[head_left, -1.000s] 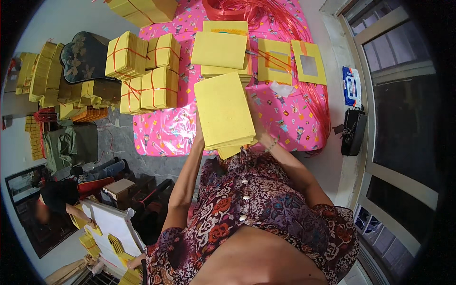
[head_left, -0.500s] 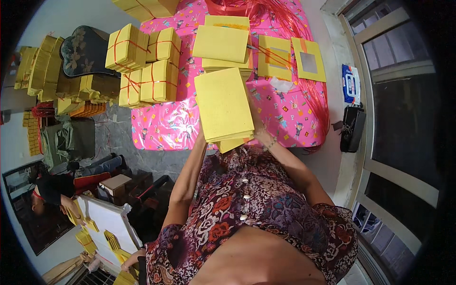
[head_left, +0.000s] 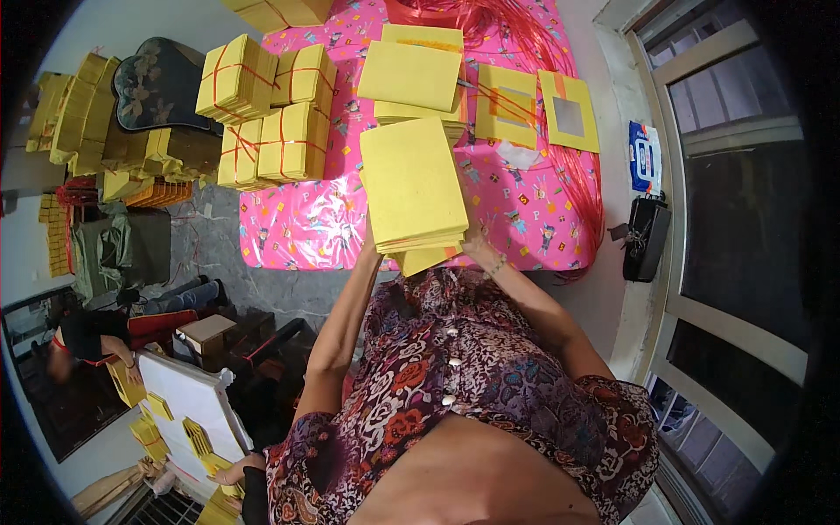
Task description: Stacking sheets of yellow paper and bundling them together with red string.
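Observation:
Between my two hands is an upright-looking stack of yellow paper sheets (head_left: 416, 179), held over the near edge of the pink-covered table. My left hand (head_left: 371, 241) grips the stack's lower left side, its fingers mostly hidden behind the paper. On the lower right side, my right hand (head_left: 473, 240) is closed against the edge, fingers also largely out of sight. The sheets fan slightly, and one lower sheet (head_left: 424, 260) sticks out askew at the bottom. Just beyond lies another pile of yellow sheets (head_left: 409, 74), the top one turned crosswise.
Yellow bundles tied with red string (head_left: 293, 144) stand at left on the pink tablecloth (head_left: 297, 232). Two yellow pieces with windows (head_left: 573, 109) and red plastic strands (head_left: 582, 201) lie at right. Farther left, other people's hands work at a white board (head_left: 179, 394) with yellow pieces.
The stack in my hands has risen slightly away from me, and more of its left edge shows. At the white board, another person's hands have shifted.

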Motion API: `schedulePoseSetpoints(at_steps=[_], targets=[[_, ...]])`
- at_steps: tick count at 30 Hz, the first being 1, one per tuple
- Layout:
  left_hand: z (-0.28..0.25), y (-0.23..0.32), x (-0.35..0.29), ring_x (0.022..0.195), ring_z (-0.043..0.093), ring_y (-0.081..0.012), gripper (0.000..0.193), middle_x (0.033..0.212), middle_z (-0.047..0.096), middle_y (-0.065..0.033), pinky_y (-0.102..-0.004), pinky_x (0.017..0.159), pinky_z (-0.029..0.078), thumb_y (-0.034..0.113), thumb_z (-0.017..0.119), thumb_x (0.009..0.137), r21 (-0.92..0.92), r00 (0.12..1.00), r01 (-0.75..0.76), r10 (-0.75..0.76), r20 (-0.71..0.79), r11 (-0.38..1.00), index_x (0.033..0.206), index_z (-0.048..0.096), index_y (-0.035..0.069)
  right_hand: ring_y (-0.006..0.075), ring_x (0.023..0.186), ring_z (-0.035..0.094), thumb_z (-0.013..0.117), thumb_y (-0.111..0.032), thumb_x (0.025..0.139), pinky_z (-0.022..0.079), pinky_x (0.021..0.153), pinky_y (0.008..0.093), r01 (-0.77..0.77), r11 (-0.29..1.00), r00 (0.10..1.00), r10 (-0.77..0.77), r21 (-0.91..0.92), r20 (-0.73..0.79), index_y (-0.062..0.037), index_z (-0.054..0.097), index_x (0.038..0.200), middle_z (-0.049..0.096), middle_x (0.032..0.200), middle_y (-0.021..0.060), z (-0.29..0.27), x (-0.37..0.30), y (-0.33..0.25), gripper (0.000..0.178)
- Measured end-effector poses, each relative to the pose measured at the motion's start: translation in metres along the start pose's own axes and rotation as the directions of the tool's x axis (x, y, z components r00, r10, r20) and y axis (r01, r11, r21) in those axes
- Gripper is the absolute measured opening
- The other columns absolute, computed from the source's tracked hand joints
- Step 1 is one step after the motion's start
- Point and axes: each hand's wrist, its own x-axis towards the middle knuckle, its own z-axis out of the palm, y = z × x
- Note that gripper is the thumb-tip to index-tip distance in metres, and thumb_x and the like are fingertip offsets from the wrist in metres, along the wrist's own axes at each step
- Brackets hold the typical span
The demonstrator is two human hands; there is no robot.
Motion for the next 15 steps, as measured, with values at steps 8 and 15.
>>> schedulePoseSetpoints(at_steps=[8,15], targets=[[0.023,0.053,-0.011,0.098,0.062,-0.0224,0.053,0.114,0.058,-0.0134,-0.0336,0.084,0.052,0.044,0.032,0.099,-0.286,0.997,-0.071,0.063,-0.036,0.956,0.129,0.044,0.002,0.0223,0.141,0.008,0.033,-0.045,0.097,0.013,0.114,0.0361,0.19,0.974,0.982,-0.189,-0.122,0.013,-0.0063,0.007,0.148,0.008,0.154,0.0105,-0.001,0.007,-0.014,0.07],[0.035,0.064,-0.011,0.101,0.059,-0.0188,0.056,0.115,0.057,-0.0116,-0.0311,0.085,0.05,0.047,0.032,0.098,-0.029,0.996,-0.049,0.047,-0.077,0.998,0.129,0.045,0.002,0.0221,0.141,0.007,0.028,-0.044,0.099,0.012,0.114,0.0356,0.274,0.917,0.962,-0.261,-0.291,0.083,-0.0055,0.005,0.148,0.007,0.154,0.0108,-0.001,0.0,-0.017,0.066]])
